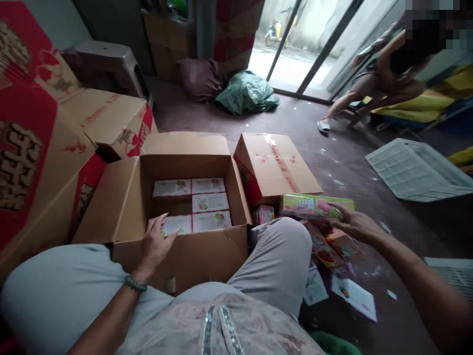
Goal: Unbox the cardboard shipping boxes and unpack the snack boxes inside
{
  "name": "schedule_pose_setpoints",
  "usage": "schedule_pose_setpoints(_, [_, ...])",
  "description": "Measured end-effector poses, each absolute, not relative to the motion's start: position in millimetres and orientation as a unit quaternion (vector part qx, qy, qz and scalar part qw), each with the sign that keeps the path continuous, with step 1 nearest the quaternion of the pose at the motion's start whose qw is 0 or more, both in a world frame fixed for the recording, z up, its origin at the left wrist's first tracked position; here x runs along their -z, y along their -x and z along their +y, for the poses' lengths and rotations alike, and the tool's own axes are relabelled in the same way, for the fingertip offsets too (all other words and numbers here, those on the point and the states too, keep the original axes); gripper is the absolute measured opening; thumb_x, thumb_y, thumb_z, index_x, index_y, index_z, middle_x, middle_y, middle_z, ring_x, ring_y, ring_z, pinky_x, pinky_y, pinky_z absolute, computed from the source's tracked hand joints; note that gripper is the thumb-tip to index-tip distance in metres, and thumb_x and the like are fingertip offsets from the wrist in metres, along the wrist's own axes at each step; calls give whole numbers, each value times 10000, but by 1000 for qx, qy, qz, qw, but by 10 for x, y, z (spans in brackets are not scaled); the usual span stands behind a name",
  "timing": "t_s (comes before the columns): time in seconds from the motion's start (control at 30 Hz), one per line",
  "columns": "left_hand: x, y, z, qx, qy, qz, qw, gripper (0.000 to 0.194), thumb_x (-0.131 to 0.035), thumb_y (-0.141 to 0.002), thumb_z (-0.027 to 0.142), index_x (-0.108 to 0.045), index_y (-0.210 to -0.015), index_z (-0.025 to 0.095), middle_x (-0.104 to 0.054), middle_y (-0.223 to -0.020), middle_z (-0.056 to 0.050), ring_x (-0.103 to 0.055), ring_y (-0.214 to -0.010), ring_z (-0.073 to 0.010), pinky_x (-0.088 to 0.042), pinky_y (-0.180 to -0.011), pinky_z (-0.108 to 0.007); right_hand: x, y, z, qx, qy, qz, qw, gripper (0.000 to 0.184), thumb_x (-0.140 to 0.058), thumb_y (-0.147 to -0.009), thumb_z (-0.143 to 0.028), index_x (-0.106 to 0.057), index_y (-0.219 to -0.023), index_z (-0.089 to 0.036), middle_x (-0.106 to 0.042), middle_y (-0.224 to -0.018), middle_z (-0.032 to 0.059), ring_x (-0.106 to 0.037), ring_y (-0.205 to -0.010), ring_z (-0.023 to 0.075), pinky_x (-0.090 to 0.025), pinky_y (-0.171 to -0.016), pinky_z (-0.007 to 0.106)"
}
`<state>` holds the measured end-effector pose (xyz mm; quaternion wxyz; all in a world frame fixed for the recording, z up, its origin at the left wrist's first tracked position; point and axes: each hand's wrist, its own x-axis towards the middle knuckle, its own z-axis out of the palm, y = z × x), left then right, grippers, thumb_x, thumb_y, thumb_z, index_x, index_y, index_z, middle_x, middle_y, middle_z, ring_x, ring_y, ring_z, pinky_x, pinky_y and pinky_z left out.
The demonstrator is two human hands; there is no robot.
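An open cardboard box (181,251) stands between my knees, its flaps folded out. Several small white cartons (210,202) with fruit prints lie inside, with a gap in the left middle. My left hand (157,244) reaches over the near wall of the box, fingers spread, beside the nearest left carton. To the right of my knee, my right hand (349,222) grips the end of a long green and pink carton (310,204). Beneath that carton, several red and pink cartons (325,246) are piled on the floor.
A taped cardboard box (277,165) stands right of the open one; large red-printed boxes (27,162) rise on the left. Flat printed pieces (356,296) lie on the floor. A pale crate (417,167) and a seated person (391,74) are at right, sacks (247,91) ahead.
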<state>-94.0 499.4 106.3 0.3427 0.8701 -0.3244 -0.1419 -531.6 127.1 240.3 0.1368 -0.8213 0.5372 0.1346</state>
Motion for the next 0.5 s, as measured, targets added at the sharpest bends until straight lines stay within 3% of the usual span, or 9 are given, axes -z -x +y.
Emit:
schedule_pose_setpoints(0.1, [-1107,854,4892,148,-885,-341,280,523,-600,-765,461,-549,-1200,177,-554,-1182,-114,-586,-1016,-241,-486,-923,-371,-1994,5301,1309,-102,759,607,212,328,-619,-781,-265,-673,-1095,-192,-664,-1042,157,-622,-906,242,-412,-737,318])
schedule_pose_setpoints(0.17, [-1115,731,4802,175,-897,-343,219,503,-592,-768,468,-565,-1178,177,-569,-1175,-114,-586,-1021,-248,-472,-916,-361,-1870,5106,1360,-72,747,630,202,197,-552,-790,-241,-697,-921,-215,-673,-976,140,-612,-846,229,-400,-701,316])
schedule_pose_setpoints(0.23, [-1087,569,4668,223,-911,-312,154,527,-591,-759,513,-575,-1168,181,-589,-1158,-121,-592,-1018,-264,-470,-873,-356,-1869,4783,1385,-23,736,656,163,187,-509,-802,-249,-686,-853,-218,-673,-926,145,-599,-818,233,-388,-685,324])
schedule_pose_setpoints(0.33, [-937,316,4358,304,-917,-240,101,559,-610,-715,595,-608,-1087,179,-634,-1100,-122,-599,-1004,-288,-456,-805,-344,-1948,4102,1398,71,726,663,165,273,-502,-830,-330,-685,-974,-189,-673,-939,157,-597,-875,243,-394,-721,323])
schedule_pose_setpoints(0.5, [-403,76,3714,385,-903,-156,107,534,-605,-663,693,-614,-705,161,-661,-733,-121,-637,-796,-307,-424,-618,-314,-1715,2960,1505,134,759,556,310,435,-515,-819,-459,-620,-1142,-188,-682,-934,85,-615,-831,211,-436,-738,302])
